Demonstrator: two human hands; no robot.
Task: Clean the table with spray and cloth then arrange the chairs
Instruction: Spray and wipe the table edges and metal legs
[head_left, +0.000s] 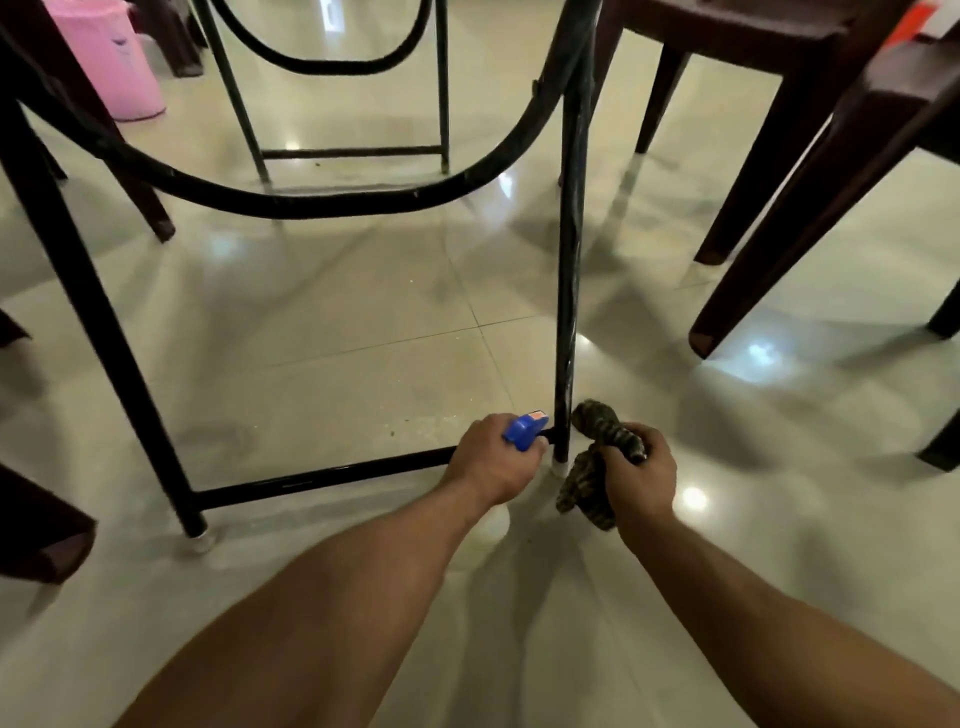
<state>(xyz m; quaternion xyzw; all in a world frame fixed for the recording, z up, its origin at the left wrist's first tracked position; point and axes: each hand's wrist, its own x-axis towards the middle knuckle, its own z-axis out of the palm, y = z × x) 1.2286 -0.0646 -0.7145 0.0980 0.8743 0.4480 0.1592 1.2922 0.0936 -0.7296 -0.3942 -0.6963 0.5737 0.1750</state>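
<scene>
L forearm (337, 597) & R forearm (779, 629) fill btm of view, bare, reaching low twd floor (363, 322). L hand (491, 460) is curled round spray bottle (525, 430); only its blue trigger head shows. R hand (641, 480) grips bunched cloth (584, 486), ends dangling. Both flank foot of near-right table leg (569, 260), just beside it; contact w/ leg can't be told. Tabletop not in view, only frame from below.

Step, prob.: spray & wipe leg base. To do well: nozzle at metal, short burst, wrap cloth round tube, run along it incl. joint w/ crossbar (322, 475). Keep overspray off tiles, slip risk.

Materials:
- floor: big glossy pale tiles, thin grout lines, lamp glare, grit specks nr crossbar.
- table frame (363, 203): black round tube, curved brace, scuffed paint.
- chairs (810, 156): dark brown moulded plastic, tapered legs.
- pink bin (111, 57): far L, smooth plastic.
- cloth: dark mottled, soft.
- white cap (560, 470): under leg.
</scene>
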